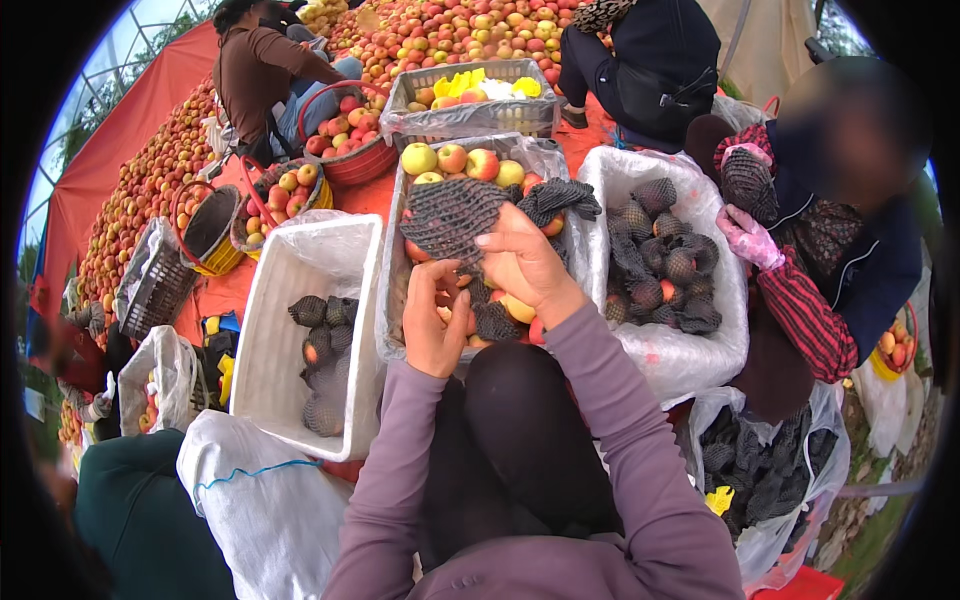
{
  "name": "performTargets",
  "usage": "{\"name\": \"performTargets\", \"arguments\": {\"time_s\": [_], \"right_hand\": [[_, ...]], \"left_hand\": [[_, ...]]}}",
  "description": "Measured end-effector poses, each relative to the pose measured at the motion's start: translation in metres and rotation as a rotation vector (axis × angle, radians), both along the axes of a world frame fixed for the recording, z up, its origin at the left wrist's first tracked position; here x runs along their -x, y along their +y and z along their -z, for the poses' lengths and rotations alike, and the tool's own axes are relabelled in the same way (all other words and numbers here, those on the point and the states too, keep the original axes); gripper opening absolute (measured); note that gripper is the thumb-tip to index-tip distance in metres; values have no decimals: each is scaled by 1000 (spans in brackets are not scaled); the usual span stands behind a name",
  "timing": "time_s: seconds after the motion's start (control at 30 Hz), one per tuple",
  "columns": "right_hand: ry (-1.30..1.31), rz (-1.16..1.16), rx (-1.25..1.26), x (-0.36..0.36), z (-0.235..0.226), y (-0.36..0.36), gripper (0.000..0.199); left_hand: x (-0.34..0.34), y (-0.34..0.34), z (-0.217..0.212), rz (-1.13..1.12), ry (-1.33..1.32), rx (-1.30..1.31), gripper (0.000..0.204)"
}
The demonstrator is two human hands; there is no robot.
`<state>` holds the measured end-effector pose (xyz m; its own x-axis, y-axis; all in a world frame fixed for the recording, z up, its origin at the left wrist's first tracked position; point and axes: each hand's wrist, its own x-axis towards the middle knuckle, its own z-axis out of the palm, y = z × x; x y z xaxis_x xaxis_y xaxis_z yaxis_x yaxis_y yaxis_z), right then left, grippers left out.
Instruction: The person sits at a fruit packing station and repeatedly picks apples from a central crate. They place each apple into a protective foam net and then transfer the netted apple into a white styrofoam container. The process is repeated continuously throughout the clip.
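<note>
Purple cloth (540,572) on my body is closest, and past it are my dark knees (530,430). Above the middle crate (391,270), my right hand (530,260) has its thumb and fingers pressed together, pinching the edge of a dark foam net (452,218). My left hand (435,315) is just under it with bent fingers and a gap by the thumb; I can't tell if it pinches anything. The net looks very light, soft and stretchy, so I think it could tear if pulled hard, and its edge is a good place to hold. The loose apples (482,165) below look hard, smooth and maybe a bit slippery; they would bruise if dropped, so I'd cup one around its fat middle. The middle crate has those apples, and more dark nets (560,197) lie on them. To the left, a white crate (270,330) has a few netted apples (325,345) along one side. To the right, a lined white crate (725,330) has lots of apples in nets (660,265). Near my right arm, a clear bag (835,430) is stuffed with dark nets too.
</note>
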<state>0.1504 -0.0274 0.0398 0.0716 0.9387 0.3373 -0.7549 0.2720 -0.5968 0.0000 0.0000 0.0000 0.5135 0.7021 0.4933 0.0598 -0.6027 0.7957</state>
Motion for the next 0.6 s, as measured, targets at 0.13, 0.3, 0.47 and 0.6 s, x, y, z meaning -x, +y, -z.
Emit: {"name": "performTargets", "arguments": {"time_s": [0.13,0.3,0.47,0.6], "right_hand": [[-1727,349,219,-48,35,-15,43],[-2329,210,743,-53,125,-19,46],[-2274,251,674,-42,133,-19,56],[-2114,432,594,-53,102,-24,63]], "left_hand": [[2,-8,0,-31,-184,273,21],[-8,8,-4,10,-141,329,8],[-8,3,0,-34,-56,196,12],[-4,8,0,-154,-268,309,11]]}}
